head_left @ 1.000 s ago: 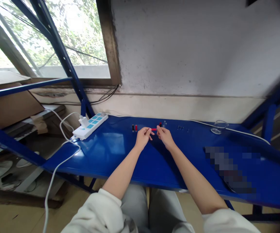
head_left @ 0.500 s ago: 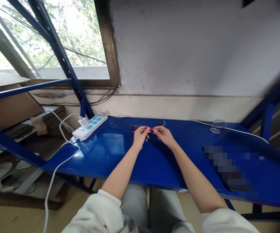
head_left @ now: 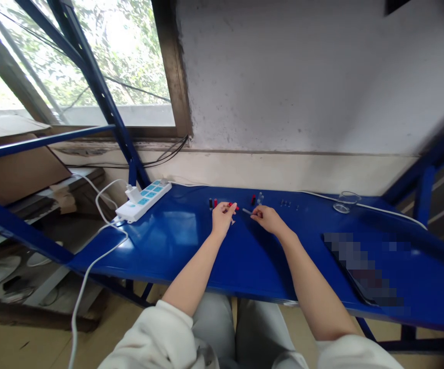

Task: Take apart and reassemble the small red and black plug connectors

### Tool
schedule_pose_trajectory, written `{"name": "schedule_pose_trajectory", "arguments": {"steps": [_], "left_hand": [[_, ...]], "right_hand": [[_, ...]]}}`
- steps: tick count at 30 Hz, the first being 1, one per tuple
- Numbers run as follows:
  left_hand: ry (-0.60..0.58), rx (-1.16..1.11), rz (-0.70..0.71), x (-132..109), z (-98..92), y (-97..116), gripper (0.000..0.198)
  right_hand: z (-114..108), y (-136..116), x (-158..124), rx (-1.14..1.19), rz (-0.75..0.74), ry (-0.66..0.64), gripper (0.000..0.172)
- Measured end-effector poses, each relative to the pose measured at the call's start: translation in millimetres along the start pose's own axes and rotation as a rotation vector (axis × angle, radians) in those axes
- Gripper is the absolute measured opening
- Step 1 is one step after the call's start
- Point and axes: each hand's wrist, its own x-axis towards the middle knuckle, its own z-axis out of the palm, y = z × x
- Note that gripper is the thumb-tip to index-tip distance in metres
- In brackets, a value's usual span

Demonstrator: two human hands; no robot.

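Note:
My left hand (head_left: 221, 215) is closed around a short red tube (head_left: 233, 206), which points to the right. My right hand (head_left: 265, 218) pinches a slim, clear tube-like piece (head_left: 246, 211), its free end facing the red tube across a small gap. Both hands are just above the middle of the blue table. Beside my left fingers stand a small black cylinder (head_left: 210, 204) and a small red cylinder (head_left: 215, 203). Behind my right hand are another red piece (head_left: 253, 199) and several clear small tubes (head_left: 260, 197). The exact kind of these parts is too small to tell.
Several tiny clear pieces (head_left: 285, 203) lie to the right on the blue table (head_left: 176, 256). A drinking glass (head_left: 345, 203) is farther right, near a white cable. A blurred-out dark flat object (head_left: 360, 269) lies front right. A white power strip (head_left: 144, 201) sits left.
My right hand has drawn back to the right and slightly down with the clear piece, opening a gap to the red tube. My left hand has barely moved.

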Motion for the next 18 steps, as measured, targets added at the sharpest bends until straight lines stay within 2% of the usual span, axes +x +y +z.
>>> {"name": "schedule_pose_trajectory", "arguments": {"steps": [3,8,14,18], "left_hand": [[-0.052,0.068,0.007,0,1.1,-5,0.032],[-0.181,0.229,0.135,-8,5.9,-9,0.023],[-0.224,0.517,0.235,1,30.7,-6,0.013],[-0.221,0.694,0.182,20,53.0,-9,0.010]], "right_hand": [[-10,13,-4,-0.045,0.144,0.032,0.008],[-14,29,-6,-0.074,0.285,0.226,0.013],[4,29,-1,0.002,0.315,0.269,0.017],[12,26,0,-0.047,0.314,0.258,0.017]]}}
